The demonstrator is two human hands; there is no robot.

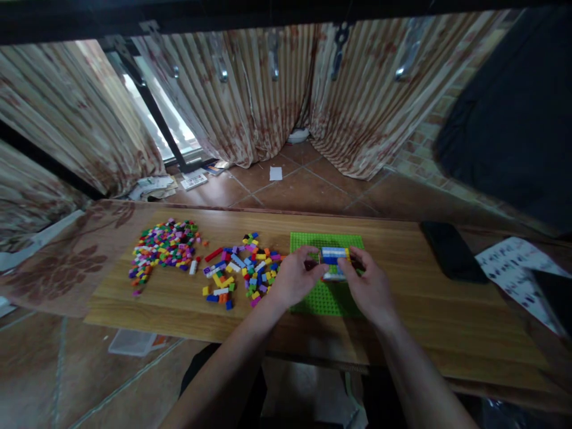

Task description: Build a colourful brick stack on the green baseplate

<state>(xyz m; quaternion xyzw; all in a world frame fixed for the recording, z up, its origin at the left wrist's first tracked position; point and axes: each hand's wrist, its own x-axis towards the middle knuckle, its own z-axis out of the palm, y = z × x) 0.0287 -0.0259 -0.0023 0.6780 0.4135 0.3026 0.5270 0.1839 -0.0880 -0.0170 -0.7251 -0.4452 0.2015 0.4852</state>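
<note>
Black cloth [196,364] is seen over the legs below the near edge of the table [411,310]. To the left, on the tiled floor [230,189], a clear tray [133,342] is placed, with something orange at its right end; its contents cannot be made out. Both bare forearms are extended forward over the table and angled toward each other.

Between the hands a small build [333,252] of white, blue, green and yellow bricks is held. Its left end is pinched by the curled fingers and thumb of the left hand [297,277]; its right end is gripped by the right hand [370,286], with the thumb laid over the near side and the forefinger bent around the far corner. A green plate [328,301] is spread beneath; whether it is touched by the build cannot be told.

Left of the plate, mixed bricks [236,260] are scattered, and farther left smaller pieces are gathered in a heap [167,247]. To the right, a black phone [453,250] and a printed sheet [513,277] are laid. Beyond the table, a white paper [276,173] is seen on the floor, backed by striped curtains [250,101].
</note>
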